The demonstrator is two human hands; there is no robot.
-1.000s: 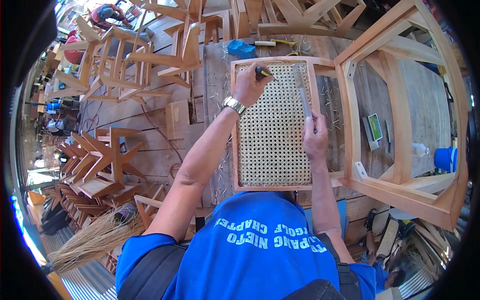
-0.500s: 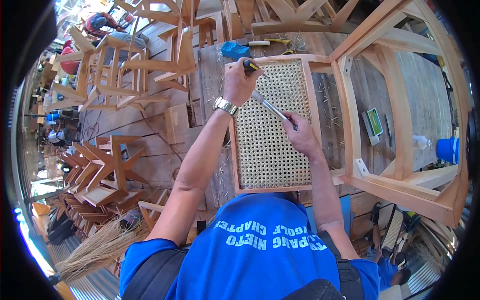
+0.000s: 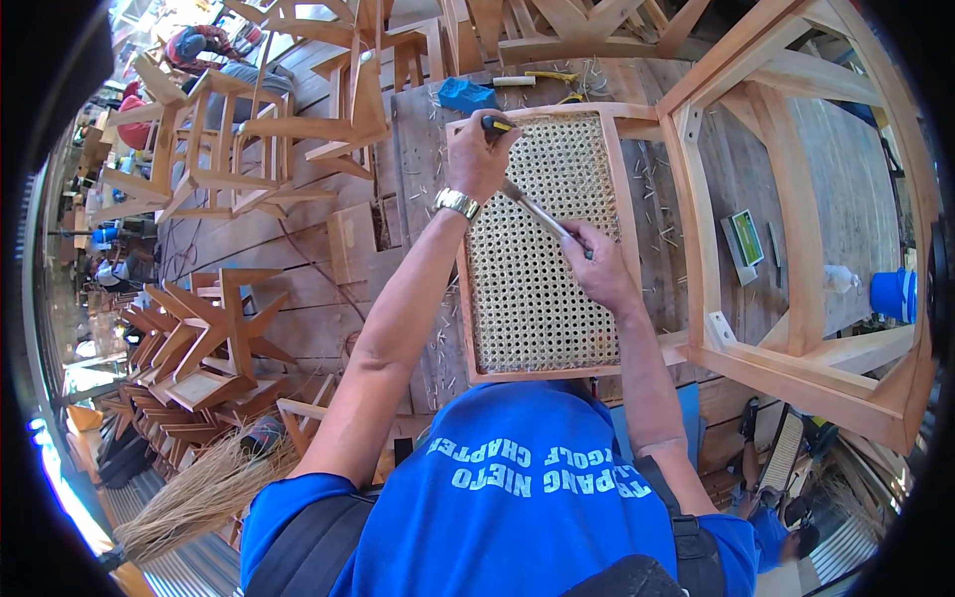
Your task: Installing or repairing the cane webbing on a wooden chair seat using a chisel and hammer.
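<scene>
A woven cane panel (image 3: 542, 289) in a light wooden chair frame (image 3: 470, 328) lies flat in front of me. At its far left corner my left hand (image 3: 476, 159) is closed round a tool with a black and yellow handle (image 3: 494, 124); its working end is hidden. My right hand (image 3: 603, 267) grips the dark handle of what looks like a hammer (image 3: 540, 216), above the right half of the cane. The metal shaft slants up and left, and its far end comes close to my left hand, where its shape is unclear.
The frame joins upright chair parts (image 3: 701, 219) on the right. Beyond the panel lie a blue crumpled item (image 3: 466, 96), a pale stick (image 3: 513, 82) and a yellow-handled tool (image 3: 552, 76). A green-and-white box (image 3: 744, 239) and blue bucket (image 3: 892, 296) are rightward; stacked chair frames (image 3: 214, 323) leftward.
My left hand and its tool have shifted slightly to the right. The hammer's far end now sits nearer that hand. My right hand keeps its grip almost in place.
</scene>
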